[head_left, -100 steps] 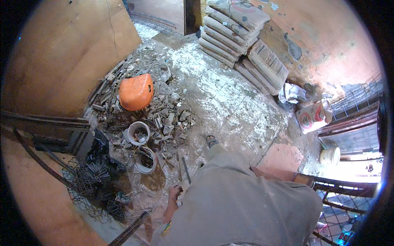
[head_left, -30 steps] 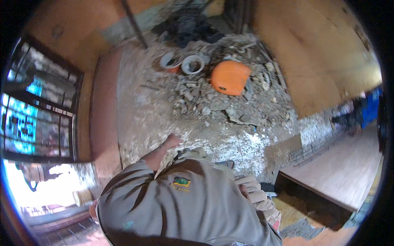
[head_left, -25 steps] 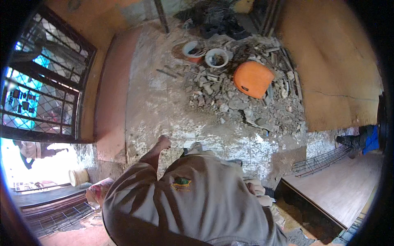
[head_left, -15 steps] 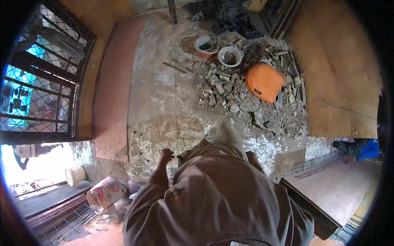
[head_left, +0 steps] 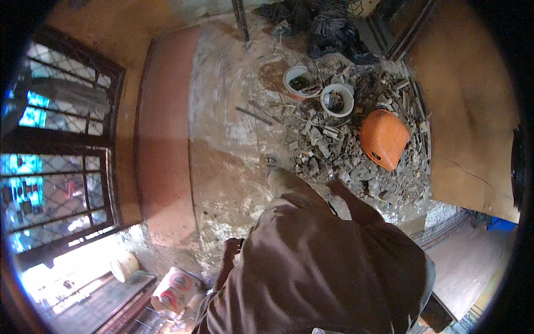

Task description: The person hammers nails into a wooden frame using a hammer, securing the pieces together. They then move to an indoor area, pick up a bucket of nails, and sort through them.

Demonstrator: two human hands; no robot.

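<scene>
My left hand (head_left: 232, 245) hangs low at my left side, near my trousers, with something dark beside it that I cannot make out. My right hand (head_left: 335, 186) reaches forward at the near edge of a heap of rubble (head_left: 317, 161). The fingers of both hands are too small and blurred to read. On the heap lies an orange plastic scoop-shaped pan (head_left: 384, 136) with a slot near its tip. Two white buckets, a left one (head_left: 297, 81) and a right one (head_left: 337, 100), stand at the heap's far left, with debris inside.
Thin bars (head_left: 253, 115) lie on the dusty floor left of the heap. A dark post (head_left: 241, 21) and bundled wire (head_left: 328, 25) are at the back. Barred windows (head_left: 61, 133) line the left; a board (head_left: 467, 264) and a printed sack (head_left: 177, 290) are nearby.
The view has shifted, so the buckets, pan and rubble appear further right and lower. My right arm has come forward toward the heap, and one foot now shows ahead on the floor.
</scene>
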